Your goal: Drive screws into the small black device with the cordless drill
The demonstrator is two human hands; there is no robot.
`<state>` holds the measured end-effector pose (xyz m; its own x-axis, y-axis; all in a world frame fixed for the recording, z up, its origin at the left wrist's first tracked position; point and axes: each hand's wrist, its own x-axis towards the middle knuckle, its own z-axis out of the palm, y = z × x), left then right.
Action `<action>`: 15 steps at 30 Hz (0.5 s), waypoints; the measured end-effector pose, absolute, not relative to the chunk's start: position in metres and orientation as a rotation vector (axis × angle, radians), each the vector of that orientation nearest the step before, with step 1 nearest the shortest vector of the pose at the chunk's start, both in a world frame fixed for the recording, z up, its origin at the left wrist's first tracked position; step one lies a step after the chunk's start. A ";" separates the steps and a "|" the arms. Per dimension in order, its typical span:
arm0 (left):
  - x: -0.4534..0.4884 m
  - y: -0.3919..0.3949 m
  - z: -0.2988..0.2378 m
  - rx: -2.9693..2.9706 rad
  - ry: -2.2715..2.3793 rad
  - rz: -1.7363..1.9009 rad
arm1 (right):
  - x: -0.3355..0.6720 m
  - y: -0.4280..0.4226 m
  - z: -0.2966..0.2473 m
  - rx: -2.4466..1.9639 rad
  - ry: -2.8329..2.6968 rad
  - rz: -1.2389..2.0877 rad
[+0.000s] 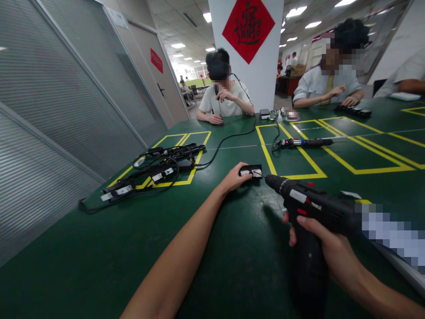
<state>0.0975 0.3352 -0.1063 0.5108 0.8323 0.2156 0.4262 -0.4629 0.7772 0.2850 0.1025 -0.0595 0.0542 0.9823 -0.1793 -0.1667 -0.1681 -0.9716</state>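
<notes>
My left hand [235, 179] reaches out over the green table [99, 248] and grips a small black box with a white label [252, 170], holding it down on the surface. My right hand [320, 241] is wrapped round the handle of a black cordless screwdriver [310, 204] with red buttons. The tool's tip points left at the small box, just short of it.
A pile of black power adapters with cables [156, 170] lies at the left on yellow tape marks. Another screwdriver [303, 142] lies farther back. Two people sit across the table, a third at the far right. A white pillar [255, 75] stands behind.
</notes>
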 end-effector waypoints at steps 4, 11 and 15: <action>0.098 0.336 -0.108 2.100 1.038 0.789 | 0.284 0.102 -0.057 -1.219 -0.969 1.368; 0.098 0.337 -0.108 2.101 1.017 0.794 | 0.283 0.104 -0.055 -1.224 -1.013 1.358; 0.099 0.337 -0.108 2.095 1.033 0.783 | 0.284 0.105 -0.057 -1.202 -1.016 1.359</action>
<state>0.0989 0.3374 -0.1084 0.5075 0.8337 0.2178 0.4346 -0.4659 0.7708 0.2837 0.1053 -0.0569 0.0097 0.9908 -0.1350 -0.1511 -0.1320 -0.9797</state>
